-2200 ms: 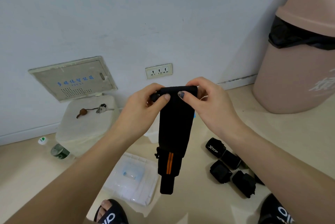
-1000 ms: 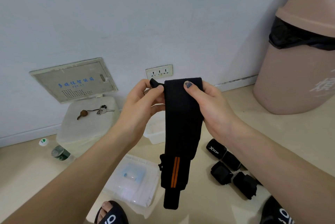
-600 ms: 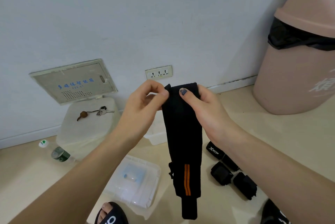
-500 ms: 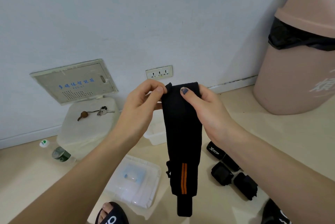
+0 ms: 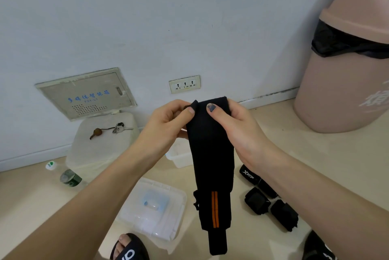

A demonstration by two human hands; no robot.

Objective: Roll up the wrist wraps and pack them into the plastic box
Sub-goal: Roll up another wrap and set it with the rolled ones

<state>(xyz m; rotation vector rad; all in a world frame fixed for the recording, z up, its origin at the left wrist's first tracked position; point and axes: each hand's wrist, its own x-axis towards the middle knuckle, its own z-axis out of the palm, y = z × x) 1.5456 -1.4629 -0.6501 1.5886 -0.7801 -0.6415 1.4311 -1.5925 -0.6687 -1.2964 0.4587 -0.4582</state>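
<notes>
A long black wrist wrap (image 5: 211, 167) with two orange stripes hangs straight down in front of me. My left hand (image 5: 168, 125) pinches its top left corner between thumb and fingers. My right hand (image 5: 235, 127) grips the top right edge, thumb on the front. Behind the wrap, on the floor, stands the open clear plastic box (image 5: 179, 156), mostly hidden by my hands. Its lid (image 5: 153, 207) with a blue handle lies nearer to me. Three rolled black wraps (image 5: 265, 196) lie on the floor at the right.
A white foam box (image 5: 101, 143) with keys (image 5: 117, 129) on top stands against the wall at left, a bottle (image 5: 65, 175) beside it. A pink bin (image 5: 347, 65) fills the right side. My black slippers (image 5: 130, 249) are at the bottom edge.
The top of the wrap was folded over between my fingers, then opened out flat. The hanging wrap swung a little right and back; both hands kept their hold on the top.
</notes>
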